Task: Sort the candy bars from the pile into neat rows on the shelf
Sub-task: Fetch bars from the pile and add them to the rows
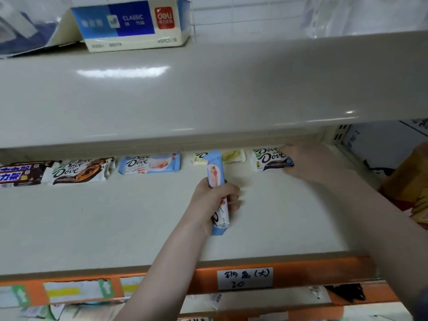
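Nearest: orange shelf lip (301, 266) runs across the front, with a handwritten paper label (245, 278) and torn price tags (76, 291) stuck on it.

Past the lip, the cream shelf (104, 223) lies bare across its front and middle; wide open surface left of the arms.

Left hand (214, 200), mid-shelf: fingers curled round a light-blue Dove bar (217, 193), held roughly upright, top end tilted toward the back, bottom end sticking out below the fist.

Right hand (310, 162), far back right, near the shelf's right upright: its fingers rest on the right end of a white-green Dove bar (269, 158); whether they pinch or only press, cannot tell.

Back row along the rear edge, left to right: dark Snickers-type bar (20, 173), white-brown Dove bar (81, 171) touching it, gap, blue Dove bar lying flat (149, 163), gap, pale yellow Dove bar (231, 156) partly behind the held one, then the white-green one.

Overhead: the upper shelf (208, 89) overhangs the back row, hiding its far edge. A Deli box (134, 24) sits on top.
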Tool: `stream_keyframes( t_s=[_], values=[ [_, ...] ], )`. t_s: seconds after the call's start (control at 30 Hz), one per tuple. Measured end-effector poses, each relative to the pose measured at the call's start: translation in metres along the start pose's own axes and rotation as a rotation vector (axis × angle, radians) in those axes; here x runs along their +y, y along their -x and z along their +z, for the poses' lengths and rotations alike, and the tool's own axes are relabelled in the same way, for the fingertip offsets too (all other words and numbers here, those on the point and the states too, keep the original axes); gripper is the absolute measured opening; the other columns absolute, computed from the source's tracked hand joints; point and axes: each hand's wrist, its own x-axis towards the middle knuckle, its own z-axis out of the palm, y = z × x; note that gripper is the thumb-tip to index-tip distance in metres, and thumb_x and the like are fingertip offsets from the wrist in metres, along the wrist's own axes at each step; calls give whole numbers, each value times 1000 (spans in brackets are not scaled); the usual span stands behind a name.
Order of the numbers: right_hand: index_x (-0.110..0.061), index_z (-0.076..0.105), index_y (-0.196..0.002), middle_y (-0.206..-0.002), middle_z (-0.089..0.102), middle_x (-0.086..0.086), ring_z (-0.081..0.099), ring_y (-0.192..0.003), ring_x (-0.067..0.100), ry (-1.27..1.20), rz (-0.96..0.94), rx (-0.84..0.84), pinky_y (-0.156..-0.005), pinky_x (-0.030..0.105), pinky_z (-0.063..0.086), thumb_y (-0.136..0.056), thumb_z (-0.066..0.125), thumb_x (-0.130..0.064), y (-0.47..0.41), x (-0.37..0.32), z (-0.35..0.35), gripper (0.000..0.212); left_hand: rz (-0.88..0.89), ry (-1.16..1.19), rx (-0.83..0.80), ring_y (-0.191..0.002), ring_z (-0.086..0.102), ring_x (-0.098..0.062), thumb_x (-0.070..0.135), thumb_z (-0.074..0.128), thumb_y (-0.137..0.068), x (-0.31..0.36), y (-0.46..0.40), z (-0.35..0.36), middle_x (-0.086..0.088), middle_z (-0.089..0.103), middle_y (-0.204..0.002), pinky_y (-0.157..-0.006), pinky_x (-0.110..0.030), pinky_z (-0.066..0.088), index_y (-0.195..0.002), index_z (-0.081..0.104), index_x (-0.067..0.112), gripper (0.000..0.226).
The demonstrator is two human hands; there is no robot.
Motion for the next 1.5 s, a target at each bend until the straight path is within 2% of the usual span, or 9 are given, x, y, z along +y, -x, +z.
stream_keyframes(
  t_s=[0.17, 0.37, 0.5, 0.77, 0.9, 1.03, 1.17, 1.27, 1.5],
  values=[
    [-20, 50, -79, -73, 61, 3, 58, -68, 27, -33, -7, -64, -55, 28, 42, -77, 57, -24, -8, 5, 0, 8, -3, -65, -31, -49, 52, -23, 6, 66, -58, -1, -2, -1, -12, 54, -62, -48, -24, 48, -77, 48, 8, 26],
    [-24, 36, -60, -64, 49, 1, 52, -64, 27, -115, -44, -150, -60, 36, 47, -75, 57, -16, -14, 7, -7, 27, -23, -94, -26, -48, 52, -22, 5, 64, -54, 0, -3, -2, -11, 54, -63, -47, -24, 47, -76, 48, 10, 28],
    [-14, 52, -72, -71, 59, 7, 55, -67, 28, -74, -27, -160, -58, 32, 44, -76, 55, -16, -15, 10, -8, 6, -28, -100, -33, -48, 53, -22, 3, 64, -54, -1, -4, -2, -9, 55, -63, -48, -25, 48, -73, 49, 10, 24],
    [-13, 52, -74, -71, 56, 7, 51, -66, 26, -171, -24, -126, -59, 34, 43, -78, 56, -16, -11, 10, -9, 6, -35, -101, -22, -50, 55, -20, 3, 65, -53, -3, -2, -3, -8, 56, -68, -52, -26, 49, -75, 49, 10, 28],
    [-12, 58, -88, -74, 56, 4, 49, -68, 23, -162, -14, -103, -58, 32, 38, -79, 56, -18, -10, 6, -11, 10, -46, -148, -29, -45, 52, -18, 3, 70, -63, -2, 0, -5, -5, 54, -56, -50, -25, 45, -76, 48, 11, 27],
    [-17, 61, -100, -72, 56, 0, 51, -71, 23, -192, 37, -9, -59, 29, 40, -86, 55, -27, -4, -10, -13, 19, -17, -405, 34, -54, 50, -13, 15, 79, -67, 6, 1, -13, 0, 53, -64, -50, -21, 41, -82, 52, 15, 30],
    [-21, 62, -114, -101, 67, 0, 59, -94, 23, -410, 12, 52, -75, 31, 43, -88, 53, -27, 10, -42, -13, 28, 65, -697, 68, -57, 50, -10, 21, 83, -62, 16, 2, -31, 4, 53, -69, -47, -15, 39, -83, 52, 17, 38],
    [-19, 59, -120, -117, 63, 3, 56, -109, 22, -496, -89, 52, -86, 32, 41, -90, 53, -28, 18, -72, -11, 31, 101, -879, 81, -60, 51, -9, 23, 85, -60, 21, 6, -46, 5, 54, -71, -54, -20, 40, -80, 51, 18, 39],
    [-16, 65, -101, -94, 68, 3, 60, -91, 21, -816, -124, 41, -79, 37, 47, -91, 50, -30, 25, -152, -30, 22, 148, -1138, 22, -65, 51, -4, 34, 84, -57, 31, 21, -82, 11, 55, -72, -54, -20, 35, -77, 50, 24, 42]
  ],
)
